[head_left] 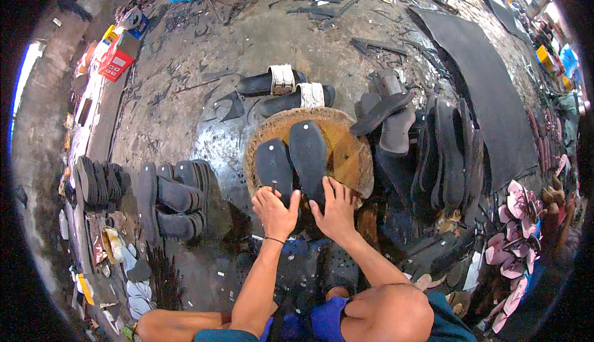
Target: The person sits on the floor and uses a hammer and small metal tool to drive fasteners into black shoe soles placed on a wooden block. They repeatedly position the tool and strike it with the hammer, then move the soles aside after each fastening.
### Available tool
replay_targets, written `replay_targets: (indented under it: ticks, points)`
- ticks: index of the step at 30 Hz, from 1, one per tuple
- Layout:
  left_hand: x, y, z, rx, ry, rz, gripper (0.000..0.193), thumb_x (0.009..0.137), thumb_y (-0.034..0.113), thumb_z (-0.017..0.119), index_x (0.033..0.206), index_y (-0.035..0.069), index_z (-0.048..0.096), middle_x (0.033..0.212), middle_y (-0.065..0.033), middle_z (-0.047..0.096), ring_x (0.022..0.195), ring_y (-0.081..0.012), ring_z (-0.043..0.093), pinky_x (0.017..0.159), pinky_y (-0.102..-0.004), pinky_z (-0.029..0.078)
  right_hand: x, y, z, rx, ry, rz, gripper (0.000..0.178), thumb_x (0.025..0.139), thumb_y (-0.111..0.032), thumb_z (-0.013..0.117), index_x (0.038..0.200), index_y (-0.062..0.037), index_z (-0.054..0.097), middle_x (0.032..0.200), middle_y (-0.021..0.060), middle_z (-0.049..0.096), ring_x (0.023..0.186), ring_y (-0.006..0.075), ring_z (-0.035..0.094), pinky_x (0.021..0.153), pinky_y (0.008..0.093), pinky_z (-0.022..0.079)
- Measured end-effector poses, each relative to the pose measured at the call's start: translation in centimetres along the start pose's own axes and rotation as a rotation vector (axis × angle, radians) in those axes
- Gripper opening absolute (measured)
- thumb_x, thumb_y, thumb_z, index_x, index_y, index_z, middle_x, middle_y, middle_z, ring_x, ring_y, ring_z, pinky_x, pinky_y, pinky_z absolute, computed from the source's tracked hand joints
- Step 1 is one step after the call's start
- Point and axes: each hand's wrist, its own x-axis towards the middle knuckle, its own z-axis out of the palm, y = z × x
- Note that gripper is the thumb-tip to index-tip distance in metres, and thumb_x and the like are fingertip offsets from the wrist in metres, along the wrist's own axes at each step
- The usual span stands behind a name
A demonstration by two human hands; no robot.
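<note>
Two black shoe soles, a left sole [273,161] and a right sole [308,150], lie side by side on a round, worn wooden block [356,156]. Each has a small white dot near its toe end. My left hand [275,213] rests at the left sole's heel end, its fingers curled around a thin dark rod-like tool [274,186] whose tip pokes up; its kind is unclear. Fingers extended and thumb apart, my right hand [337,211] lies against the heel end of the right sole. The hands partly hide both heels.
Beyond the block lie two sandals [281,81] with white straps. Stacked dark soles [179,193] stand at left, and more soles [448,156] crowd the right. A black rubber sheet [482,88] covers the floor at far right, near pink straps [513,237]. A red box [119,57] sits far left.
</note>
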Motion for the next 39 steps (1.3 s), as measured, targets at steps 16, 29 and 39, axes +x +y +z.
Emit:
replay_targets:
  ticks: [16, 29, 39]
  points:
    - [0.4, -2.1, -1.9, -1.106, 0.051, -0.364, 0.018, 0.105, 0.018, 0.051, 0.104, 0.001, 0.056, 0.092, -0.0069, 0.064, 0.084, -0.0159, 0.068, 0.071, -0.0282, 0.058, -12.8, 5.7, -6.5, 0.08, 0.108, 0.241, 0.037, 0.089, -0.016, 0.067, 0.123, -0.0031, 0.059, 0.117, 0.0222, 0.059, 0.106, 0.0404, 0.055, 0.096, 0.0437, 0.044]
    - [9.2, -4.3, 0.2, -1.328, -0.004, -0.242, 0.03, 0.098, 0.012, 0.064, 0.122, -0.005, 0.056, 0.105, -0.0144, 0.07, 0.091, -0.0194, 0.07, 0.075, -0.0297, 0.06, -18.0, 5.2, -10.0, 0.859, -0.125, 0.648, 0.06, 0.084, -0.017, 0.072, 0.135, -0.0015, 0.044, 0.111, 0.0118, 0.064, 0.1, 0.0215, 0.063, 0.092, 0.0374, 0.049]
    - [10.8, -2.3, 2.6, -0.929, 0.042, -0.144, 0.019, 0.094, 0.019, 0.07, 0.102, 0.002, 0.067, 0.089, -0.0057, 0.073, 0.081, -0.0112, 0.07, 0.069, -0.0264, 0.057, -6.1, -1.3, -10.1, 0.859, -0.174, 0.464, 0.054, 0.078, -0.006, 0.078, 0.123, -0.0007, 0.05, 0.097, 0.0078, 0.065, 0.083, 0.0165, 0.064, 0.072, 0.0314, 0.053]
